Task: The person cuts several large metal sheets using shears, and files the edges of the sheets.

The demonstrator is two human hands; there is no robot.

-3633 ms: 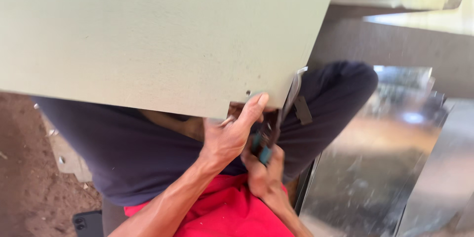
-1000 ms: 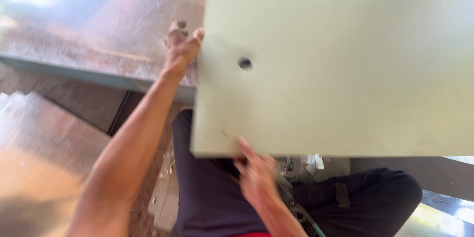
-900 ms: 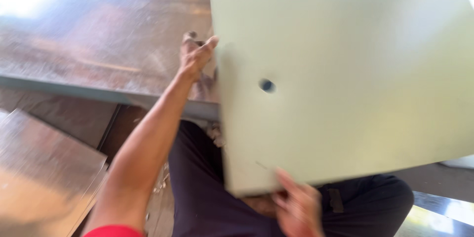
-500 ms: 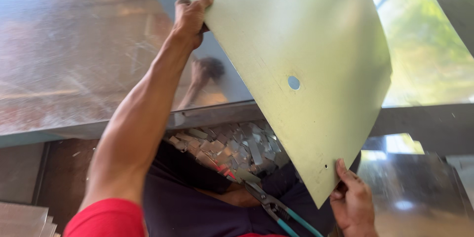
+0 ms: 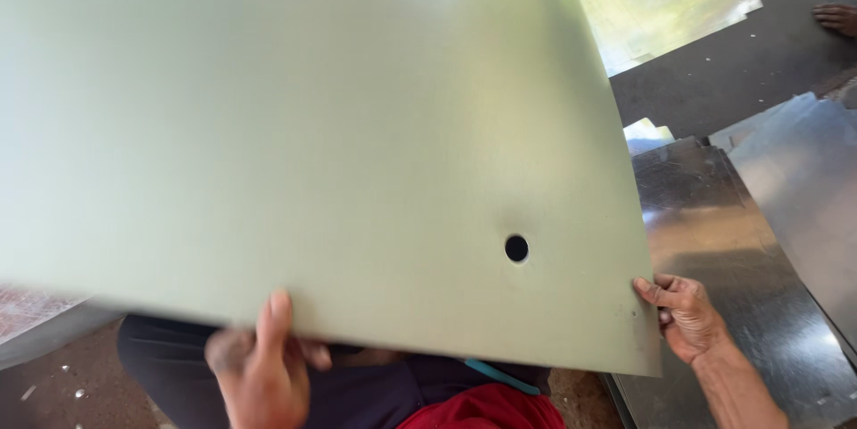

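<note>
Pale green sheet-metal panel, one round hole, held over lap.

Left hand grips near edge (thumb on top); right hand clasps right corner, shiny sheets beside.

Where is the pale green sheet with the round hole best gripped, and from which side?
Probably along its near edge, from below. The green sheet is broad, thin and bowed, so two spread grips suit it: the left hand pinches the near edge, and the right hand takes the near right corner, beside the hole.
</note>
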